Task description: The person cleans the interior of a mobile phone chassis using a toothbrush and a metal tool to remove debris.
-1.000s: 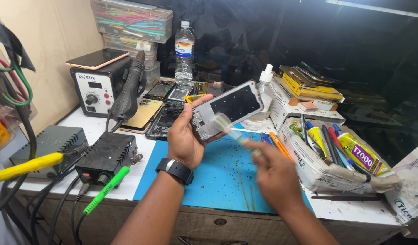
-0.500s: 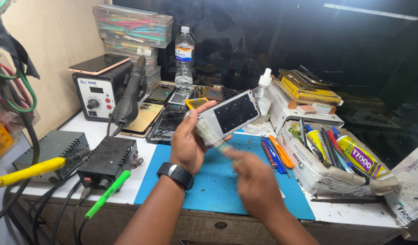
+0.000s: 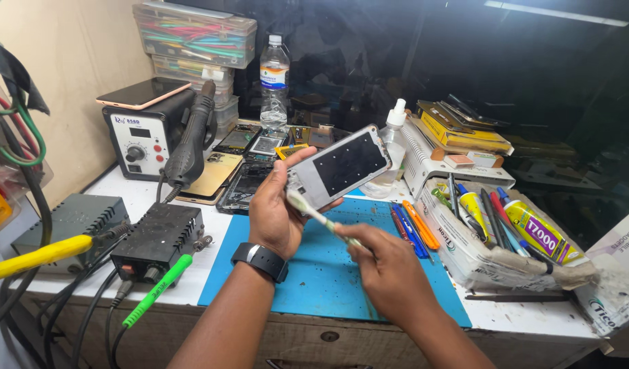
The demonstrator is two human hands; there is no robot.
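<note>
My left hand point(image 3: 277, 208), with a black watch on its wrist, holds a silver phone frame point(image 3: 342, 167) tilted up above the blue mat point(image 3: 314, 273). The frame's dark inner face points toward me. My right hand point(image 3: 389, 273) grips a pale toothbrush point(image 3: 318, 215) by its handle. The brush head rests against the lower left corner of the phone frame, close to my left thumb.
A black hot air station point(image 3: 147, 140) with a phone on top stands at left, with power boxes point(image 3: 157, 236) and cables in front. Phone parts lie behind the mat. A water bottle point(image 3: 274, 78), a white dropper bottle point(image 3: 394, 119) and a box of pens and glue tubes point(image 3: 499, 225) are at right.
The brush moved left along the frame's lower edge to its corner. My right hand drew nearer and lower. The phone frame stayed in my left hand, tilted a little more.
</note>
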